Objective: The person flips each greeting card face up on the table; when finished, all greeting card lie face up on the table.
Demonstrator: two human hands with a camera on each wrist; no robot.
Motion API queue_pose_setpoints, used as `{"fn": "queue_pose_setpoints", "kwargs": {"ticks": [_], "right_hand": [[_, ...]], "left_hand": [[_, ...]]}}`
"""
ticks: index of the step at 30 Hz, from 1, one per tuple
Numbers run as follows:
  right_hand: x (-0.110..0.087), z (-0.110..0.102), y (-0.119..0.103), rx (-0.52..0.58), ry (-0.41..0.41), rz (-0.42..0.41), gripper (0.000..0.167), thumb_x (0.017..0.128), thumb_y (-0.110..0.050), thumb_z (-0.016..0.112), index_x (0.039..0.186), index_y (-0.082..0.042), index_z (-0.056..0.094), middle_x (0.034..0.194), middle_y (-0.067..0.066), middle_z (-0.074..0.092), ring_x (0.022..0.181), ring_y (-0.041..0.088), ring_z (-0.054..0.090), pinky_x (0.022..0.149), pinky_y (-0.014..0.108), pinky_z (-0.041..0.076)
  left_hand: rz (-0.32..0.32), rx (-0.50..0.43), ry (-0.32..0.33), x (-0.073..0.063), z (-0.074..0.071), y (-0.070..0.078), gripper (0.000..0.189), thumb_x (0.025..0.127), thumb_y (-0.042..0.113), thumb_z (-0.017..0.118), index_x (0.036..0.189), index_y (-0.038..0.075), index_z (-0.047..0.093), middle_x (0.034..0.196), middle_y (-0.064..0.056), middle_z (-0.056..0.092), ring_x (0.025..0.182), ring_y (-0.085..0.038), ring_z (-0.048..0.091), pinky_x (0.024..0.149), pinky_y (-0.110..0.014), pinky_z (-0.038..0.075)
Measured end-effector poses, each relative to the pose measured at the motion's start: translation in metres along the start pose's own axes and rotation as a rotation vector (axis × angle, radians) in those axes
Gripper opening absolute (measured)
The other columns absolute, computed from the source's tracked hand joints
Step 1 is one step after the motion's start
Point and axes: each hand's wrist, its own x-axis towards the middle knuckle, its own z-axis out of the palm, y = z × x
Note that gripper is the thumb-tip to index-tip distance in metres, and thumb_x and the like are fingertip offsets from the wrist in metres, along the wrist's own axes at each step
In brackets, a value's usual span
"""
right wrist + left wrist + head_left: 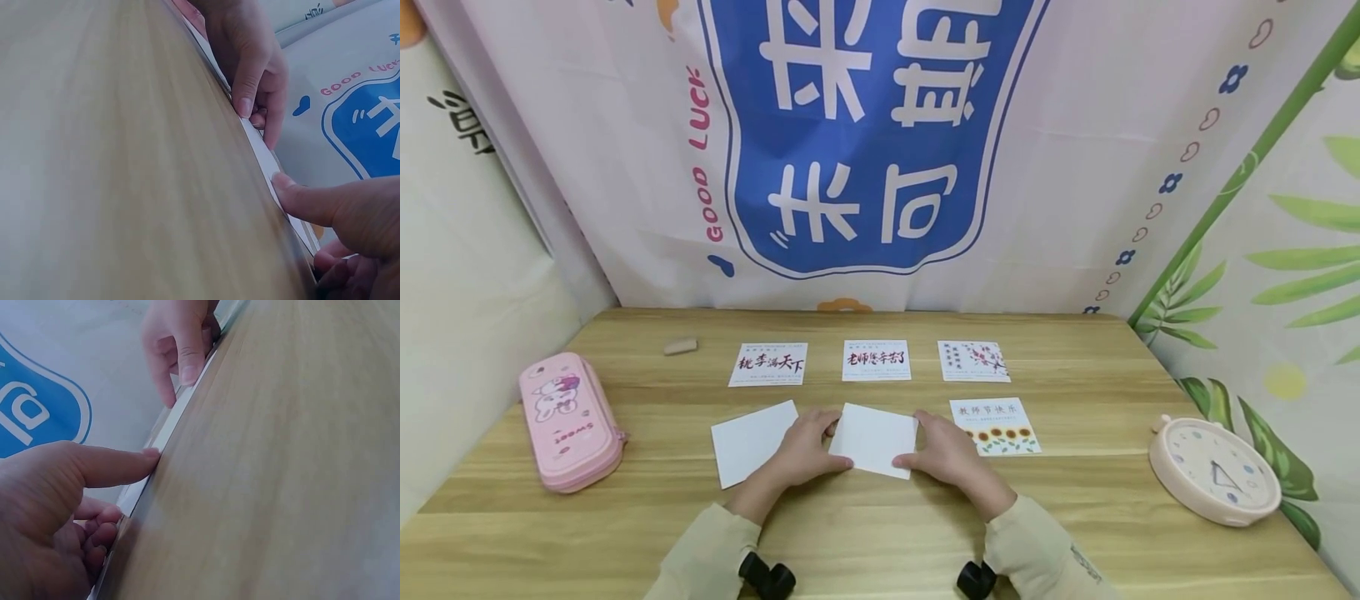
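Observation:
Between the two hands lies a blank white card point(874, 440), low over or on the wooden table; I cannot tell whether it touches the wood. My left hand point(805, 448) holds its left side, thumb at the near corner and fingers curled by the left edge. My right hand point(949, 450) grips the right side likewise, its thumb point(189, 374) on the near edge in the left wrist view. Another blank white card point(748, 442) lies partly beneath the left hand and wrist. Just beyond the right hand is a card with sunflowers point(996, 427), its left part covered.
Along the back lie two cards with red writing point(768, 364) point(876, 360) and a blossom card point(973, 362). A small tan block point(681, 346) is at back left. At the left sits a pink pencil case point(568, 421), at the right a round clock point(1215, 471). Printed cloth hangs behind the table point(865, 550).

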Motion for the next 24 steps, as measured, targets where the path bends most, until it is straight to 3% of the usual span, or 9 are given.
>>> {"fn": "queue_pose_setpoints", "kwargs": {"ticks": [4, 9, 17, 20, 24], "right_hand": [[0.0023, 0.0003, -0.0020, -0.011, 0.000, 0.007, 0.082, 0.064, -0.047, 0.069, 0.121, 0.006, 0.044, 0.112, 0.019, 0.052, 0.098, 0.032, 0.050, 0.077, 0.042, 0.041], [0.0039, 0.0009, -0.0015, -0.022, 0.006, -0.007, 0.082, 0.064, -0.047, 0.069, 0.122, 0.005, 0.043, 0.114, 0.019, 0.051, 0.101, 0.032, 0.048, 0.078, 0.042, 0.041], [0.0051, 0.0016, -0.0013, -0.003, 0.009, 0.022, 0.090, 0.061, -0.049, 0.071, 0.124, 0.007, 0.038, 0.114, 0.020, 0.050, 0.097, 0.032, 0.050, 0.076, 0.041, 0.042], [0.0053, 0.0025, -0.0010, 0.019, 0.026, 0.050, 0.091, 0.059, -0.049, 0.072, 0.122, 0.007, 0.038, 0.101, 0.019, 0.056, 0.084, 0.028, 0.055, 0.067, 0.037, 0.044], [0.0052, 0.0045, 0.0000, 0.115, 0.058, 0.048, 0.078, 0.063, -0.041, 0.073, 0.116, 0.003, 0.038, 0.071, 0.006, 0.054, 0.059, 0.017, 0.049, 0.050, 0.030, 0.039]], "left_hand": [[-0.016, -0.122, 0.032, 0.0027, 0.0002, -0.0013, 0.045, 0.061, 0.007, 0.076, 0.099, -0.002, 0.055, 0.075, -0.003, 0.041, 0.073, -0.017, 0.037, 0.063, -0.029, 0.030], [-0.095, -0.303, 0.070, 0.0048, 0.0004, -0.0033, 0.040, 0.065, -0.004, 0.068, 0.102, -0.007, 0.055, 0.075, -0.005, 0.045, 0.067, -0.016, 0.040, 0.060, -0.027, 0.034], [-0.165, -0.432, 0.150, 0.0050, 0.0001, -0.0032, 0.020, 0.071, -0.010, 0.056, 0.091, -0.006, 0.056, 0.071, -0.005, 0.045, 0.065, -0.014, 0.040, 0.058, -0.023, 0.035], [-0.183, -0.456, 0.162, 0.0053, -0.0002, -0.0026, 0.018, 0.070, -0.010, 0.055, 0.088, -0.006, 0.056, 0.070, -0.004, 0.045, 0.065, -0.014, 0.040, 0.058, -0.023, 0.035], [-0.214, -0.482, 0.171, 0.0064, -0.0002, -0.0030, 0.017, 0.071, -0.009, 0.056, 0.088, -0.005, 0.057, 0.070, -0.004, 0.044, 0.065, -0.014, 0.040, 0.058, -0.022, 0.035]]}}
